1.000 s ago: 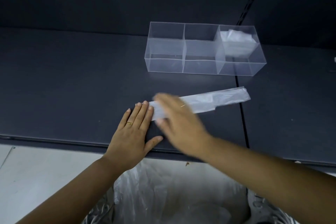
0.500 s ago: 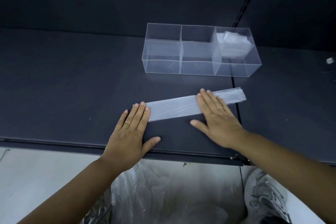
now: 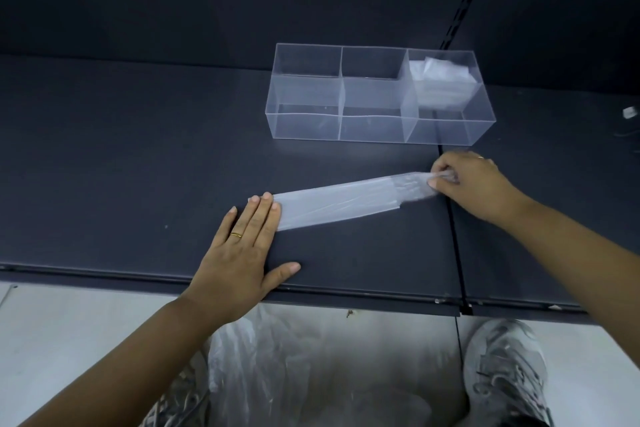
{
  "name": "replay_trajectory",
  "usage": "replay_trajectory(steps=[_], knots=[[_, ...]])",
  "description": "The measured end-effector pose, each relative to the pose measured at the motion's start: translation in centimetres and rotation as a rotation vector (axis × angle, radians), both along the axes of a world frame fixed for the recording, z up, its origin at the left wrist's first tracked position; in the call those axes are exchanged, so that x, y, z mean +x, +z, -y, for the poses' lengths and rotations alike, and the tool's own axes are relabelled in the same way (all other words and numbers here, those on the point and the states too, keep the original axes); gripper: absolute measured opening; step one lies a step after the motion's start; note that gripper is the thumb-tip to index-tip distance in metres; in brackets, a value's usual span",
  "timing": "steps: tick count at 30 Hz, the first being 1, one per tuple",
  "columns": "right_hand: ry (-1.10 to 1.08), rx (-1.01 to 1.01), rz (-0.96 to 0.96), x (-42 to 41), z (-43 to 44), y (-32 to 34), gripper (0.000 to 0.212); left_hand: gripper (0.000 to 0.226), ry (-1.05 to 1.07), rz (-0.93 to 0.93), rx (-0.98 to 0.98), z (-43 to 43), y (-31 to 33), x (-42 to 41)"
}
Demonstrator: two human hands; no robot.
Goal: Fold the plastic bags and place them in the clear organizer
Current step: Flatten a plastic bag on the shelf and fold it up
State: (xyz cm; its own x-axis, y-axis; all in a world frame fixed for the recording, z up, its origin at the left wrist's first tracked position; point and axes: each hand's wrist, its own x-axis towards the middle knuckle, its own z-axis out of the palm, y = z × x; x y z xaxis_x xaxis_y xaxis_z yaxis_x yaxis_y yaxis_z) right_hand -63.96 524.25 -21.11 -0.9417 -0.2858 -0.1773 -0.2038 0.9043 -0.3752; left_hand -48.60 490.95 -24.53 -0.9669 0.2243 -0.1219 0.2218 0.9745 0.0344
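Translucent plastic bag, folded into a strip, lies on the dark shelf; left hand presses its left end with flat fingers, right hand pinches the right end.

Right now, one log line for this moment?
left hand: pressing bag strip end | right hand: pinching far end | organizer: one folded bag, right compartment

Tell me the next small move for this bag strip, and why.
Probably bring the right hand leftward, folding its pinched end over toward the left hand, whose fingertips pin the other end. The folded plastic bag lies as a strip that looks longer than a clear organizer compartment.
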Motion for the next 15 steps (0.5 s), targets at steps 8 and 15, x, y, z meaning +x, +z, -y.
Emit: replay_trajectory(steps=[8, 15], knots=[[-0.194, -0.475, 0.351, 1.3, -1.9, 1.4, 0.018, 0.087, -0.122, 0.037, -0.003, 3.0, 0.1, -2.3], [-0.350, -0.650, 0.838, 6.7, -2.8, 2.6, 0.027, 0.089, -0.168, -0.073, 0.198, 0.6, 2.7, -5.6]])
